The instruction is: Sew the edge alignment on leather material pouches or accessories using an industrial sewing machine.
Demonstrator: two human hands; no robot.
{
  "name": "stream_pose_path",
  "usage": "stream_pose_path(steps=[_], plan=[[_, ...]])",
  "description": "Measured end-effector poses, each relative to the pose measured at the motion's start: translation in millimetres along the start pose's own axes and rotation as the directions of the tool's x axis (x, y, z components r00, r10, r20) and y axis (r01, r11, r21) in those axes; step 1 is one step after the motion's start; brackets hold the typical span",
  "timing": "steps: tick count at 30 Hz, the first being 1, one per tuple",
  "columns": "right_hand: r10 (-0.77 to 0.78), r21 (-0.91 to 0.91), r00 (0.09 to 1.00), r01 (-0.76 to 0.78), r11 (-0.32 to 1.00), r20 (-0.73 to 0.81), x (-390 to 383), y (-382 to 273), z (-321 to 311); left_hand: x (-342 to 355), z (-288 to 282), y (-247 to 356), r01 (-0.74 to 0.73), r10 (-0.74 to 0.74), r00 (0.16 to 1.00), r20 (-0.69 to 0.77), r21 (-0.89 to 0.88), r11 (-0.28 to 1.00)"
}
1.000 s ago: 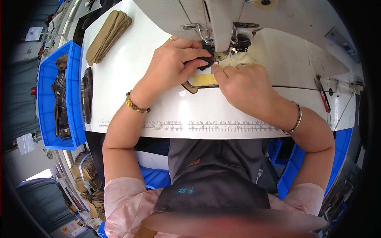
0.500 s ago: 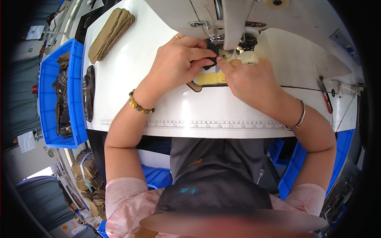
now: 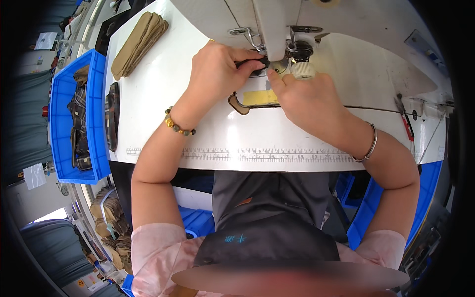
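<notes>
My left hand is closed in a pinch on a small dark fabric piece, which lies under the presser area of a white sewing machine. Most of the piece is hidden by my fingers and the machine head. My right hand rests just right of it, index finger stretched to the metal needle plate beside the fabric's edge, holding nothing that I can see. Its other fingers are partly covered by a white ribbed knob. A yellow strip lies in front of my hands.
A stack of tan fabric pieces and some plaid pieces lie on the white table, left. Beyond its edge stands a blue bin of fabric pieces. Red-handled snips lie right. A ruler strip runs along the front.
My left hand has shifted slightly left with the dark fabric piece, which now lies lower between the fingers. My right index finger has come slightly away from the piece.
</notes>
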State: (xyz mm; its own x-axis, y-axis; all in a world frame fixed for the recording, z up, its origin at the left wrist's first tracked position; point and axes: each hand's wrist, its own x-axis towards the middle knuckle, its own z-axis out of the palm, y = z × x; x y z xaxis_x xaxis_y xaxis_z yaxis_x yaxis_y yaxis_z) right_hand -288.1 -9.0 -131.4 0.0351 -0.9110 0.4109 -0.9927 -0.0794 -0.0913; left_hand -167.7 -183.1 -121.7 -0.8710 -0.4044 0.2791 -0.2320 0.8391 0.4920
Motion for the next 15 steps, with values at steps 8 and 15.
stream_pose_path(steps=[8,15], plan=[[-0.006,0.036,1.000,0.007,0.999,-0.022,-1.3,2.2,1.1,1.0,4.3,-0.5,0.116,-0.113,0.993,0.033,-0.103,0.988],[-0.025,0.006,0.999,0.025,1.000,-0.030,-0.3,4.3,1.9,-1.7,1.7,4.5,-0.011,0.014,0.999,-0.040,0.069,0.998]])
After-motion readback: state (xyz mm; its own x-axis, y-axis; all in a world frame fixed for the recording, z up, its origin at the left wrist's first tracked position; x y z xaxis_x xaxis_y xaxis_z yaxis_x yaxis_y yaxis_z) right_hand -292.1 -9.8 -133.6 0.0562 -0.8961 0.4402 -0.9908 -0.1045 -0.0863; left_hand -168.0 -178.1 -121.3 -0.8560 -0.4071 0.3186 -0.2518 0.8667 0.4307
